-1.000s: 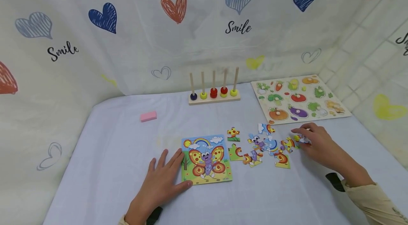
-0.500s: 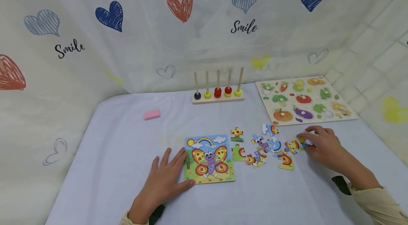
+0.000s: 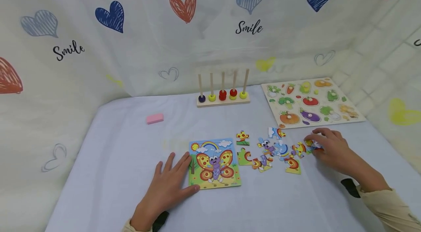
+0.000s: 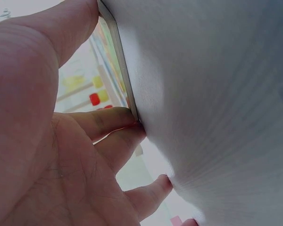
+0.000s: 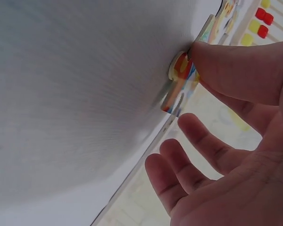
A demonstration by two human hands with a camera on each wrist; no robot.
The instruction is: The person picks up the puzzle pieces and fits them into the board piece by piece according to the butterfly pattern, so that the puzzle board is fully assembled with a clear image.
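A square butterfly picture board (image 3: 215,164) lies flat on the table. My left hand (image 3: 169,184) rests at its left side, fingers spread and fairly straight, with fingertips on its left edge and the thumb at its lower left corner. To the right of the board, loose jigsaw pieces (image 3: 280,149) lie in a scattered group, some touching. At the right end of this group my right hand (image 3: 335,151) pinches a colourful jigsaw piece (image 5: 180,68) between thumb and index finger, low over the table. Its other fingers are loosely bent and apart from the piece. My fingers partly hide it.
Behind the pieces lies a wooden vegetable peg puzzle (image 3: 310,101). A bead stacker (image 3: 223,102) with several upright pegs stands at the back. A pink block (image 3: 154,118) lies at the back left. A curtain printed with hearts (image 3: 144,56) hangs behind the table.
The head view has shifted slightly. The piece at my right fingertips has turned a little, and its red part shows now. My left hand has stayed at the board's edge.
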